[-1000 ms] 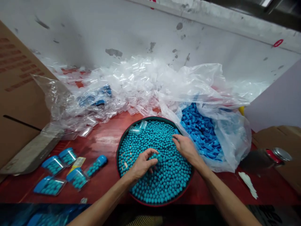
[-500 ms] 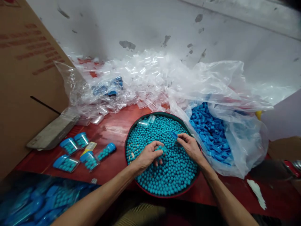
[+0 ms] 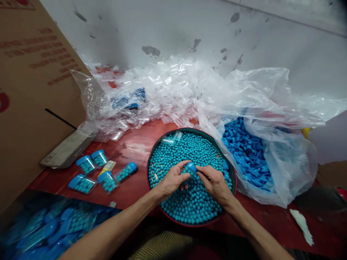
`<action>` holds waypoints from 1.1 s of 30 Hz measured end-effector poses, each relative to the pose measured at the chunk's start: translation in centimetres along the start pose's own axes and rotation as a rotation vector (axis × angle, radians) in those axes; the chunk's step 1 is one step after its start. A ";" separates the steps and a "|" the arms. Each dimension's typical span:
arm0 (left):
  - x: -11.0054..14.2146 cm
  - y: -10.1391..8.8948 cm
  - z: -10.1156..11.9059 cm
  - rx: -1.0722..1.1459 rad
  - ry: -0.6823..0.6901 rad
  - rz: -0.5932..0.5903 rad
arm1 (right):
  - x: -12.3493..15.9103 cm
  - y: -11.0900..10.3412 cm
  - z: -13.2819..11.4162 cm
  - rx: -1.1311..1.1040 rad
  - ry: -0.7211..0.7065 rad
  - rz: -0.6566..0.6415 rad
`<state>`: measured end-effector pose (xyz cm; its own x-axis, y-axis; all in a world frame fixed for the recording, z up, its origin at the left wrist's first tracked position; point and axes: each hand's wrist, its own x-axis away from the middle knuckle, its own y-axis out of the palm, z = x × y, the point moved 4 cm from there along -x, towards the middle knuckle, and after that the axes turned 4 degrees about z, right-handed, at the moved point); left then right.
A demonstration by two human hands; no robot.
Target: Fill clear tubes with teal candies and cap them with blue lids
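Note:
Over a round tub (image 3: pixel 148 169) of turquoise balls (image 3: pixel 187 213), my left hand (image 3: pixel 173 178) is closed around a small clear container, mostly hidden by the fingers, with balls inside. A blue cap (image 3: pixel 192 167) sits at the container's mouth. My right hand (image 3: pixel 215 180) pinches the cap's right edge between thumb and fingers. Whether the cap is fully seated I cannot tell. An unfilled clear container (image 3: pixel 173 138) lies on the balls near the tub's far rim. A few loose blue caps (image 3: pixel 226 170) rest at the tub's right side.
Several capped containers of balls (image 3: pixel 86 164) lie on the red table (image 3: pixel 135 139) at left. A plastic bag (image 3: pixel 287 159) of blue caps (image 3: pixel 245 151) stands right of the tub. Clear containers (image 3: pixel 173 86) are heaped behind. A cardboard box (image 3: pixel 35 90) rises at left; filled containers (image 3: pixel 48 227) lie below.
My right hand has brought the blue cap left and down onto the container in my left hand. The left hand has stayed over the tub. The whole view has shifted slightly.

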<state>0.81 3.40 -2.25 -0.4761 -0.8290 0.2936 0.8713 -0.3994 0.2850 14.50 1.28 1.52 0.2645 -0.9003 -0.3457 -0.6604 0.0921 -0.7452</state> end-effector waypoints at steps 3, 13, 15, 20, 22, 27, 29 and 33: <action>0.1 0.0 0.1 0.037 0.000 -0.018 | 0.0 0.0 -0.2 -0.028 -0.017 0.021; 0.1 -0.1 0.5 -0.043 0.028 0.026 | 0.6 0.7 -0.9 -0.121 0.029 -0.003; 0.1 -0.3 0.6 -0.083 0.044 0.068 | 0.5 0.9 -0.6 -0.193 0.077 0.015; 0.2 -0.3 0.6 -0.146 0.050 0.001 | 0.3 0.9 0.7 -0.449 0.282 -0.078; 0.3 -0.1 0.6 -0.149 0.060 -0.033 | 0.2 0.6 0.9 -0.481 0.373 -0.129; 0.7 0.3 0.8 -0.164 0.097 -0.018 | 0.2 -0.1 0.5 -0.439 0.402 -0.190; 0.8 0.5 0.8 -0.131 0.093 -0.043 | 0.1 -0.3 0.2 -0.426 0.346 -0.183; 0.8 0.6 0.9 -0.096 0.087 -0.084 | 0.3 -0.2 0.5 -0.476 0.373 -0.204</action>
<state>0.82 2.86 -1.01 -0.5396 -0.8201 0.1906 0.8380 -0.5014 0.2153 15.06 1.19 1.31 0.2126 -0.9752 0.0622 -0.8852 -0.2191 -0.4104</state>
